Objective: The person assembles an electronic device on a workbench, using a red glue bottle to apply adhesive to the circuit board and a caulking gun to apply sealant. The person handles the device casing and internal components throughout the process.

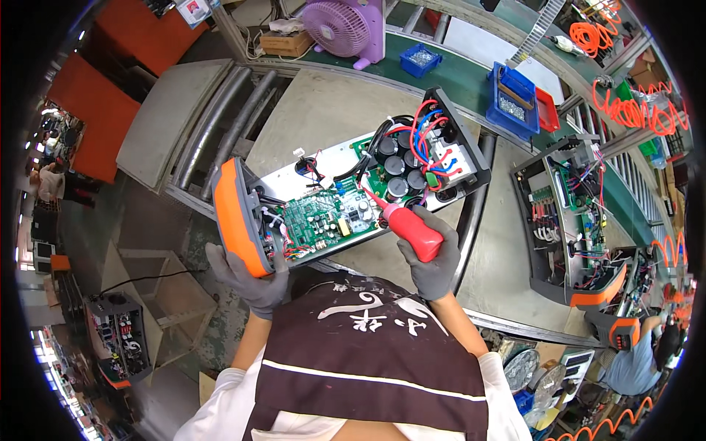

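Note:
An opened electrical unit lies in front of me, its metal base bearing a green circuit board. On its left end is an orange-and-grey front panel, whose near end my left hand, in a grey glove, grips. My right hand, also gloved, is wrapped round a red squeeze bottle. The bottle tilts up and leftward, with its thin nozzle over the board near the black capacitors. Whether the tip touches anything is too small to tell. Red and blue wires run beside the black end plate.
Metal rollers flank the work surface. A second opened unit stands to the right, another at lower left. Blue bins of small parts, a purple fan and orange coiled hoses are farther off. A co-worker is at lower right.

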